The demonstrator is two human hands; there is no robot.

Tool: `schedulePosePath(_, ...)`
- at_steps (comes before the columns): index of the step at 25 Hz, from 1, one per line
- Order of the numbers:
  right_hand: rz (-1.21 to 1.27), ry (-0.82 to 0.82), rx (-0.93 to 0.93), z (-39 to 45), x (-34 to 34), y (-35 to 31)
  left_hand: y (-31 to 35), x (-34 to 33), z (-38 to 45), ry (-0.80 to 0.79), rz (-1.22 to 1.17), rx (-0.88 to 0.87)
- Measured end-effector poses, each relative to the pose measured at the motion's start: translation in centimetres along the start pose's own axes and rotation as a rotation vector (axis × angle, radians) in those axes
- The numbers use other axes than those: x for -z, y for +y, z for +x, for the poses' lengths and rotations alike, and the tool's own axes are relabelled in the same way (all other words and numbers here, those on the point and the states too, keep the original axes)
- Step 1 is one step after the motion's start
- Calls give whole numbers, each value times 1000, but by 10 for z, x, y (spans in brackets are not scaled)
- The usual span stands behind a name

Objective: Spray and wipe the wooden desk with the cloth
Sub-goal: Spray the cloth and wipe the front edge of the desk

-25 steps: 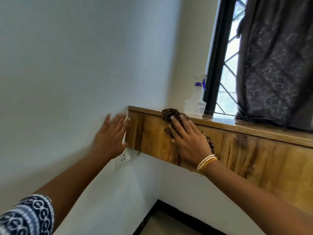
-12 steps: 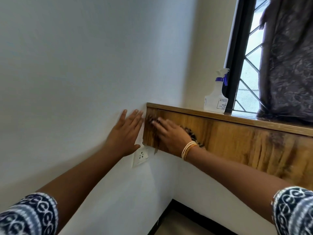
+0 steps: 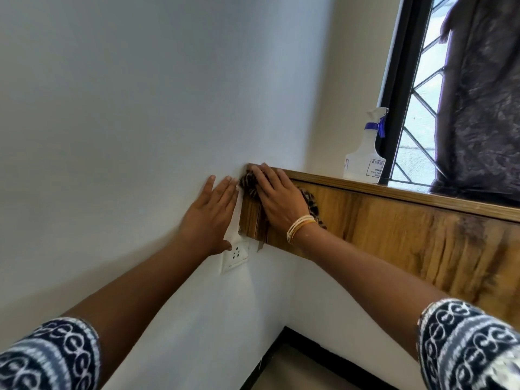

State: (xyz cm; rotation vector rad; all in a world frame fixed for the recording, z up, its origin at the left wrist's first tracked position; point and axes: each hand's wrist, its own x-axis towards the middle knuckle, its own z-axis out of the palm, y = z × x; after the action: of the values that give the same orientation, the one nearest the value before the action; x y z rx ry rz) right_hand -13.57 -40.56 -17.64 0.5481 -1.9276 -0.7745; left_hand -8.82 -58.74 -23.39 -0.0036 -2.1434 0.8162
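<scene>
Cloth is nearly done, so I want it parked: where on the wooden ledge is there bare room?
Bare ledge top lies between the right hand and the spray bottle. It is crowded at the wall corner, where the cloth and left hand meet.

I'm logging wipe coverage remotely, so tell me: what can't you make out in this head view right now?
- Cloth: mostly hidden under the right hand; its size and fold are unclear.
- Wooden desk: top surface is seen edge-on, and the right end is cut off by the frame edge.
- Spray bottle: label print is too small to read, and its fill level is unclear.
- Socket: top is covered by the left hand.
</scene>
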Motion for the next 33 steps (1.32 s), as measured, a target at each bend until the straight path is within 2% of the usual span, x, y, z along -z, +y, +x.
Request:
schedulePosePath(1, -1, -33, 37, -13, -7, -14, -1, 0, -1, -4, 12, -7)
schedulePosePath(4, -81, -183, 319, -44, -23, -38, -1, 5, -2, -40, 25, -27)
schedulePosePath(5, -74, -151, 323, -40, -21, -31, -1, 5, -2, -49, 22, -19)
schedulePosePath(8, 17, 49, -8, -3, -5, -1, -1, 5, -1, -52, 2, -1)
schedulePosePath(9, 31, 71, -68, 8, 0, 7, -1, 5, 0, -50, -3, 1)
schedulePosePath(14, 21, -29, -54, 32, 12, -1, 1, 7, -1, -62, 6, 12)
schedulePosePath(17, 71, -50, -59, -13, -1, 10, 1, 9, -3, -45, 16, -9)
schedulePosePath(18, 60, -60, -12, -42, -8, 11, -1, 10, -4, -39, 9, -21)
schedulePosePath(20, -13, -137, 214, -104, -17, 8, -3, 11, -4, -28, -13, -35)
schedulePosePath(21, -65, -208, 317, -121, -18, 10, -3, 12, -4, -27, -25, -42)
schedulePosePath(22, -105, -205, 362, -124, -19, 17, -3, 11, -3, -27, -37, -45)
schedulePosePath(23, -148, -135, 330, -112, -14, 27, -3, 9, -3, -30, -49, -45)
schedulePosePath(25, -106, 29, 96, -74, 0, 49, -3, 8, -3, -40, -79, -45)
schedulePosePath(27, -24, 57, -41, -55, 12, 66, 1, 13, 2, -33, -116, -56)
schedulePosePath(28, -7, 43, -44, -58, 11, 66, 6, 17, 7, -26, -157, -54)
schedulePosePath(30, -14, -8, 94, -92, 1, 54, 18, 30, 20, -44, -289, -29)
schedulePosePath(33, -27, -258, 482, -167, 1, 49, 38, 55, 42, -54, -511, 12)
